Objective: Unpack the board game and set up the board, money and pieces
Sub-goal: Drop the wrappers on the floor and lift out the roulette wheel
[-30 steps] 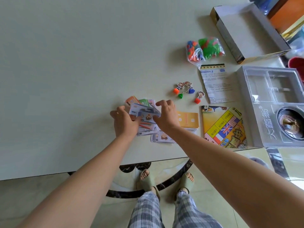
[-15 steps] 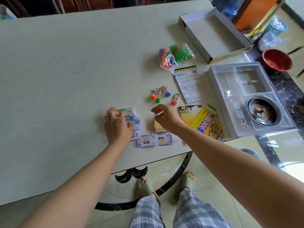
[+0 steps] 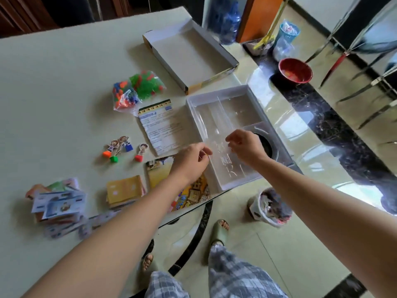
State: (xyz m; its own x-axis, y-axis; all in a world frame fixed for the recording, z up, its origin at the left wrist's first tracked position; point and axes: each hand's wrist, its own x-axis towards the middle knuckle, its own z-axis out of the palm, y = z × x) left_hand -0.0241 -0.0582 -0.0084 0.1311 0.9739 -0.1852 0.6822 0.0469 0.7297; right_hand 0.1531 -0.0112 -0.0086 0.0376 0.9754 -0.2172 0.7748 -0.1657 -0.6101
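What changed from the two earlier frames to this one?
Both hands let go of the money pile and moved right to the plastic tray. The left hand and right hand now seem to pinch its clear cover. The card stack, pawns, folded board and box lid lie as before.

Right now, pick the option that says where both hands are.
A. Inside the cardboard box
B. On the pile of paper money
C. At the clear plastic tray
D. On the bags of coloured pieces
C: the left hand is at the near left edge of the clear plastic tray and the right hand is over it, while the paper money lies untouched far to the left.
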